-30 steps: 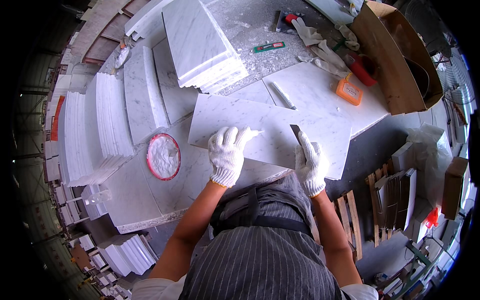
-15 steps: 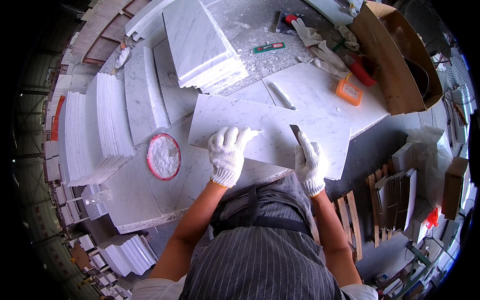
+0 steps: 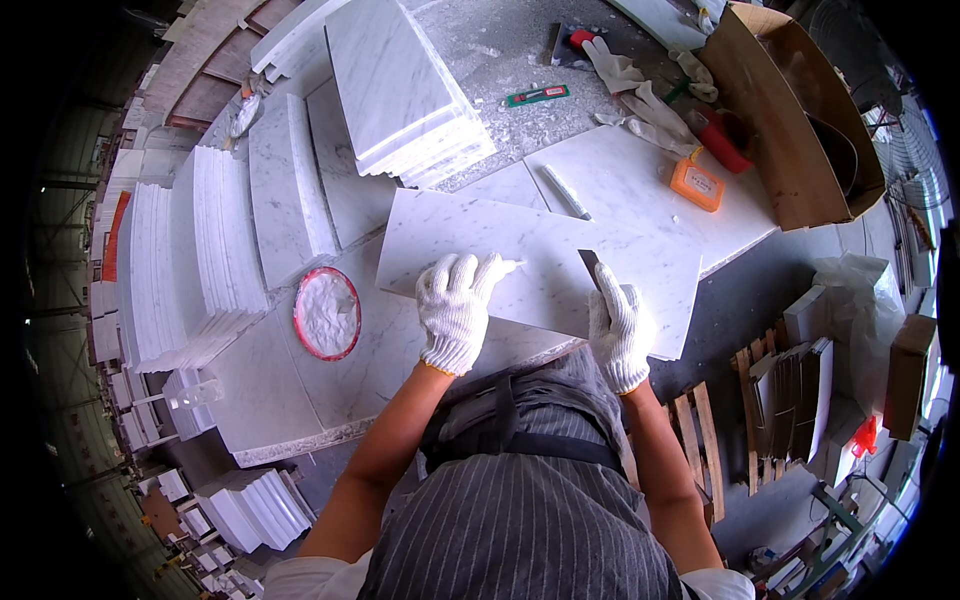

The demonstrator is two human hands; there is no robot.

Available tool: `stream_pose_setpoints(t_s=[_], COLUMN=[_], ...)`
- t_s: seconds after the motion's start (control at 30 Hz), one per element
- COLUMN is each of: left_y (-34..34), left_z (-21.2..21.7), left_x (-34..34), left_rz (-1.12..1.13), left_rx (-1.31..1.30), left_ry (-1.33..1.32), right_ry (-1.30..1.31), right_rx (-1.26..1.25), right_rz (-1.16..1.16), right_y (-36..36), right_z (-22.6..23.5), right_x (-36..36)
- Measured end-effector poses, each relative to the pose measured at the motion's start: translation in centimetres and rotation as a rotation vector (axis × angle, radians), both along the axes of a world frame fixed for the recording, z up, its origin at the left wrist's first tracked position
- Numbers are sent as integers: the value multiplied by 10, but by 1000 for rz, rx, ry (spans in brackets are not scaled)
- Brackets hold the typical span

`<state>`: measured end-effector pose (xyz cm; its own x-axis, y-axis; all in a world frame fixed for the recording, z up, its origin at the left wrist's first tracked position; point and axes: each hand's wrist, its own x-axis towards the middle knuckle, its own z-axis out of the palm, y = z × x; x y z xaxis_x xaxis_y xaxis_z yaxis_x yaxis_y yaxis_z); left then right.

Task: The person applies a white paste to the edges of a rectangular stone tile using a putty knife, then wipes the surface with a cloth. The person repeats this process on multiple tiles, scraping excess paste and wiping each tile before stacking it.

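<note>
A grey-veined white marble tile (image 3: 540,240) lies slanted across the work surface, its right end jutting past the table's edge. Over its near edge rests my left hand (image 3: 455,305) in a white knit glove, fingers curled. A small white tip pokes out to the right of that hand; whether it is glove or something held, I cannot make out. My gloved right hand (image 3: 620,330) is closed on a putty knife (image 3: 588,259), its dark flat blade pointing up and away over the tile. The handle is hidden in the glove. Left of the tile, a red-rimmed tub (image 3: 327,312) holds white paste.
A tile stack (image 3: 395,85) stands behind, with more stacked slabs (image 3: 195,260) at left. Beyond my tile lie a marker-like white stick (image 3: 567,191), a green-red packet (image 3: 538,95), an orange box (image 3: 697,185) and loose gloves (image 3: 660,120). An open cardboard box (image 3: 790,120) is far right.
</note>
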<state>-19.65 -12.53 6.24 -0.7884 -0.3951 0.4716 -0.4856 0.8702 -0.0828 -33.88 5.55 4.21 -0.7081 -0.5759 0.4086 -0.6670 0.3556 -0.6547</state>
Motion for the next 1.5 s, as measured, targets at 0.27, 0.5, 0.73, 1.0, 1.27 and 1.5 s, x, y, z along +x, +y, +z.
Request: stream_pose_setpoints(t_s=[0.27, 0.5, 0.73, 1.0, 1.27, 1.5], left_y=[2, 2, -3, 0, 9, -10], left_z=[1, 2, -6, -20, -32, -78], left_x=[-2, -4, 2, 40, 117, 163], left_rz=[3, 7, 31, 161, 504, 759], left_rx=[-12, -3, 101, 675, 985, 721], left_ry=[-4, 14, 74, 614, 829, 658], right_ry=[8, 8, 28, -55, -764, -1098], right_rx=[15, -8, -17, -56, -84, 153], right_rz=[-4, -3, -9, 26, -13, 438], right_y=[1, 1, 0, -1, 17, 18], right_z=[-2, -2, -3, 5, 12, 54], right_x=[0, 0, 0, 2, 7, 41])
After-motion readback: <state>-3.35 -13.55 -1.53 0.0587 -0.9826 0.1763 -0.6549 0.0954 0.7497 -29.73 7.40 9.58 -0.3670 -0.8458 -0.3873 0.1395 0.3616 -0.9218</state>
